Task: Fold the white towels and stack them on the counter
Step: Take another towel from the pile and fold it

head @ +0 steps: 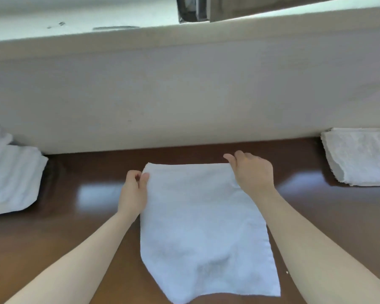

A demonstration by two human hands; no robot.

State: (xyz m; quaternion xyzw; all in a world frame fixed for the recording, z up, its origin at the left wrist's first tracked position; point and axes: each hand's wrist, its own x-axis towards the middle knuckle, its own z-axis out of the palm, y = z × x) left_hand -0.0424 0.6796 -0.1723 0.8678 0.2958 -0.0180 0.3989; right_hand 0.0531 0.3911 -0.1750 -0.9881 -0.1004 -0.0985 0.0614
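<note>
Only the head view to go on, looking down at a brown counter (86, 216). One white towel (202, 227) is spread flat right in the middle of it, long axis running straight away from the person, with its near end close to the bottom of the shot. Both hands are up at the far short edge. The left hand (134, 191) has its thumb and fingers curled in a pinch on the far-left corner. The right hand (252, 172) sits over the far-right corner with its fingers bent around the edge. It looks like a pinch too, though its fingertips are mostly hidden. So the whole length of the towel lies back toward the body from both grips, and I'd guess the fold comes toward the person. The folded stack (360, 156) is off to the right against the white wall (184, 95), nearer the right hand, and a looser pile (11, 178) sits on the left.
</note>
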